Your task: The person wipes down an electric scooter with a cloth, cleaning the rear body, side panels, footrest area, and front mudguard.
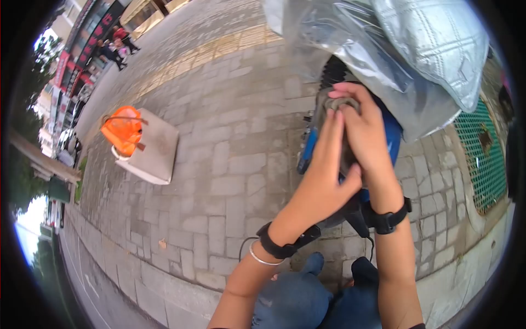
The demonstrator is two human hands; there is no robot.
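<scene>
Both my hands are together over a crumpled grey-brown cloth (344, 102) on a blue and black two-wheeled vehicle (392, 134). My left hand (327, 164) has its fingers stretched forward and pressed together, with their tips at the cloth and the thumb apart on its right side. My right hand (362, 129) bends over the cloth from the right, fingers curled onto its top. Part of the cloth shows between the two hands; the rest is hidden under them. A silver quilted cover (433, 44) and clear plastic sheeting (356, 38) hang just beyond my hands.
A white box-shaped bin (156, 148) with an orange bag (125, 130) on it stands left on the paving. A green grate (482, 159) lies right. A kerb (159, 293) runs along the near side. Several people (118, 46) are far off, upper left.
</scene>
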